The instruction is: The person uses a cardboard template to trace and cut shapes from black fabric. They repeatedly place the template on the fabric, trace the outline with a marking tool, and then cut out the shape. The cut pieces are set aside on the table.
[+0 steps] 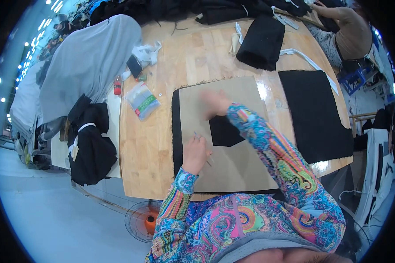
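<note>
A beige sheet (237, 175), like a pattern board, lies on a black fabric piece (177, 136) whose edges show at the left and front. On the sheet sits a smaller black pocket-shaped piece (224, 133) with an angled lower edge. My left hand (195, 154) is closed on a thin grey tool whose ends stick out above and below the fingers; its kind is too small to make out. Over the upper part of the sheet, beside the pocket-shaped piece, my right hand (214, 104) is smeared by motion, so its fingers are unclear.
Right of the sheet lies another black fabric panel (314, 114); behind it is a folded black bundle (261, 42). A plastic packet (142, 101) and a red bottle (117, 85) sit left, near a grey-draped object (92, 61). Another person (353, 33) sits at the far right.
</note>
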Tool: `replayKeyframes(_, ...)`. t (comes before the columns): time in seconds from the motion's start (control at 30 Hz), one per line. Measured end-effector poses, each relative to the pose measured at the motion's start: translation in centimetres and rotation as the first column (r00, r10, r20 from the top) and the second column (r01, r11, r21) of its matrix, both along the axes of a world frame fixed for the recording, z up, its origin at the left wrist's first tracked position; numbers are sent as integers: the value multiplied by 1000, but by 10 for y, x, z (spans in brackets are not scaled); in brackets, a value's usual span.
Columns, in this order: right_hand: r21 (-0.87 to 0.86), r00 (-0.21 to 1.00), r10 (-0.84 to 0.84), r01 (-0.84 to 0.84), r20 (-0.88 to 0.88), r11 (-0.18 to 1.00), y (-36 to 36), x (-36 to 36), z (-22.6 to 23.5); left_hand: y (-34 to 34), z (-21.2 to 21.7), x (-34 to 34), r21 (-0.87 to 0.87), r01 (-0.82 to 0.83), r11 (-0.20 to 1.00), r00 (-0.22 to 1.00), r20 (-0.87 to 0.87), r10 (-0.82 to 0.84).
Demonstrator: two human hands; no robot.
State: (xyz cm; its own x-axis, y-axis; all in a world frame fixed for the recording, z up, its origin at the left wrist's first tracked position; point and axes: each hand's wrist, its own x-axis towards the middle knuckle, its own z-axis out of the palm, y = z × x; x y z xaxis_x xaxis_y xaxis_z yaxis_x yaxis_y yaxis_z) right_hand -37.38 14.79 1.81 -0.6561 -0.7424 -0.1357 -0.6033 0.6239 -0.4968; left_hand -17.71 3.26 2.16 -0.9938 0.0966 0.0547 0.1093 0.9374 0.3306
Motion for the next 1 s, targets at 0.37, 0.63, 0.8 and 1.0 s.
replayKeyframes(0.37,262,954,-6,88,-299,961,125,60,15,-2,24,-6,-27,-12,1000,994,109,15)
replayKeyframes(0.63,263,956,-25,105,-291,959,129,60,7,15,30,-65,829,-267,492,961,268,69)
replayKeyframes(0.8,253,956,-38,115,-291,961,120,62,5,59,6,-103,911,-388,139,920,376,107)
replayKeyframes(1.0,232,948,-56,133,-312,964,124,61,0,79,-21,-117,755,-336,563,937,208,280)
